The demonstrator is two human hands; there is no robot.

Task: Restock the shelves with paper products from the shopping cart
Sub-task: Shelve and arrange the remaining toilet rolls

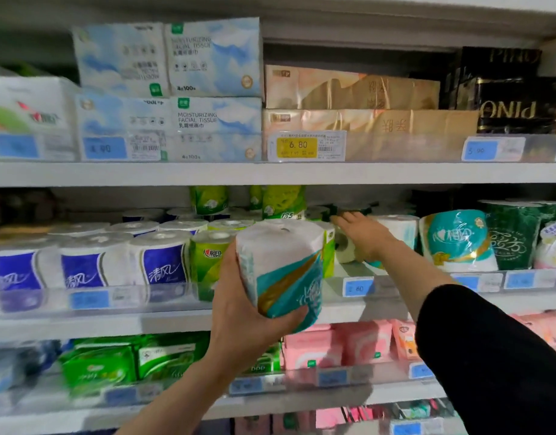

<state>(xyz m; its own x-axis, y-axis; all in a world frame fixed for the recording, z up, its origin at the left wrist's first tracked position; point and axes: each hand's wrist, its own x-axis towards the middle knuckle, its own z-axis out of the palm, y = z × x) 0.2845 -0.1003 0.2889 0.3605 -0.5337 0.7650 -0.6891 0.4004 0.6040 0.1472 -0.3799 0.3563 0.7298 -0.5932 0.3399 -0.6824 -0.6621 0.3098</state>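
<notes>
The right forearm, in a black sleeve [496, 356], is nearest the camera and reaches up and into the middle shelf [364, 304]. The right hand [366, 235] lies flat with fingers straight over a small roll lying on its side [345, 248], in a gap between the light green packs [207, 262] and a teal-wrapped roll on the shelf [455, 238]; it seems to press or steady stock there, and it grips nothing that can be seen.

The left hand [239, 309] holds a wrapped toilet roll [283, 268] upright in front of the shelf edge, thumb and fingers curled round its lower half. The roll is off the shelf, just left of and nearer than the right hand, level with the gap.

The shelves look largely full: blue-wrapped rolls [91, 265] to the left, tissue packs [213, 58] on the shelf above, green and pink packs below. The shopping cart is not in view, so how much stock is left cannot be told. This roll is not yet placed; setting it into the gap that the right hand is tending looks to be the step in hand.
</notes>
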